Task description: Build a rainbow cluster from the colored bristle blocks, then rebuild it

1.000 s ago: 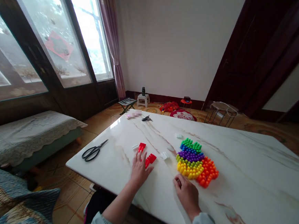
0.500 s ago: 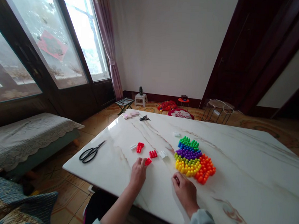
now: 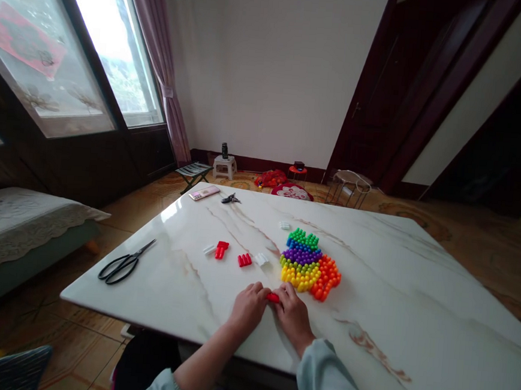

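Note:
A small red piece (image 3: 273, 297) is pinched between my two hands, low over the near side of the table. My left hand (image 3: 250, 307) grips its left end and my right hand (image 3: 293, 315) its right end; the fingers hide much of it. Just beyond them lies a group of coloured beads (image 3: 303, 261) in green, blue, purple, olive, yellow and orange. Ribbed red pieces (image 3: 244, 260) and a ribbed white piece (image 3: 262, 260) rest ahead of my left hand. Farther left are more red pieces (image 3: 221, 249) beside a white one (image 3: 209, 250).
Black-handled scissors (image 3: 124, 262) lie at the left of the marble-patterned table (image 3: 398, 278). A phone (image 3: 204, 192) and a dark object like a bunch of keys (image 3: 231, 198) are at the far edge. Another white piece (image 3: 284, 226) sits behind the beads. Stools stand beyond the table.
My left hand has picked up the red piece from the table and moved it right. My right hand has come to meet it and now grips it too. The view has turned right.

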`<state>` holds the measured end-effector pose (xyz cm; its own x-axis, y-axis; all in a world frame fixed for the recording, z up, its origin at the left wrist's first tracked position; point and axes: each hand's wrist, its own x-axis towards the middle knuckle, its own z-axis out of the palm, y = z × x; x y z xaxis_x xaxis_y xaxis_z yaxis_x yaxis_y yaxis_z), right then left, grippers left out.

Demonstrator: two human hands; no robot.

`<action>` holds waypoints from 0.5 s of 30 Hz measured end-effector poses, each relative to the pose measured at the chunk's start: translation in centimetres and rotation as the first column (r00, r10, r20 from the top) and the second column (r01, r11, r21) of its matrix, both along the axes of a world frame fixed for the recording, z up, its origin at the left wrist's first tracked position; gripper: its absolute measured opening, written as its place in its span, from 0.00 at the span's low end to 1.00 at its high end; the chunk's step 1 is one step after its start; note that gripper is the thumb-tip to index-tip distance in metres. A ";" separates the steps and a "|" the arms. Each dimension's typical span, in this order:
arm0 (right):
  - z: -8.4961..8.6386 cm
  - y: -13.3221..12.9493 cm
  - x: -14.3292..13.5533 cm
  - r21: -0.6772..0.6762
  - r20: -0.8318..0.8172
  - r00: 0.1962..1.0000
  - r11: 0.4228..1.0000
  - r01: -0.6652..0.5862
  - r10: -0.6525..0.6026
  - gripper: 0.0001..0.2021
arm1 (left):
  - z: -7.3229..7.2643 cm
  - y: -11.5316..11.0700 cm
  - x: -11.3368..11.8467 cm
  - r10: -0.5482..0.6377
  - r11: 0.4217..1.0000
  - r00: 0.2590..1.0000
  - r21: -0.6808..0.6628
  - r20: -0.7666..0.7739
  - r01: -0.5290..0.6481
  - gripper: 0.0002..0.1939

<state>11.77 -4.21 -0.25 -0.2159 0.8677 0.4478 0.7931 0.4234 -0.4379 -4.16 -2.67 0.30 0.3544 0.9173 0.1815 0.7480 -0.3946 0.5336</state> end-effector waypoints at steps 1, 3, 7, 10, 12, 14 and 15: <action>0.0 0.0 0.0 0.015 -0.010 1.000 1.000 0.008 -0.008 0.08 | 0.1 -0.1 0.0 -0.002 1.000 0.999 0.001 0.034 0.002 0.10; 0.1 0.0 -0.1 0.040 -0.046 0.999 0.999 -0.003 0.005 0.08 | 0.3 -0.1 -0.1 -0.003 1.000 0.986 -0.013 0.166 0.006 0.09; 0.2 0.1 0.1 0.021 -0.210 0.978 1.000 0.010 -0.005 0.09 | 0.8 0.9 -0.1 0.255 0.957 0.677 -0.278 0.690 -0.076 0.08; 0.0 0.1 0.3 -0.074 -0.309 0.947 0.995 0.064 -0.084 0.08 | 1.5 2.5 0.1 0.638 0.769 -0.021 -0.635 0.770 0.071 0.12; 0.0 0.1 0.5 -0.121 -0.327 0.939 0.990 0.069 -0.105 0.08 | 2.0 3.6 0.1 0.721 0.693 -0.221 -0.693 0.657 0.200 0.13; 0.0 0.1 0.5 -0.136 -0.320 0.942 0.989 0.061 -0.102 0.08 | 2.5 4.4 0.0 0.747 0.665 -0.239 -0.704 0.621 0.249 0.15; 0.1 0.1 0.5 -0.136 -0.312 0.945 0.989 0.057 -0.097 0.09 | 2.7 4.6 -0.1 0.757 0.653 -0.246 -0.708 0.605 0.268 0.16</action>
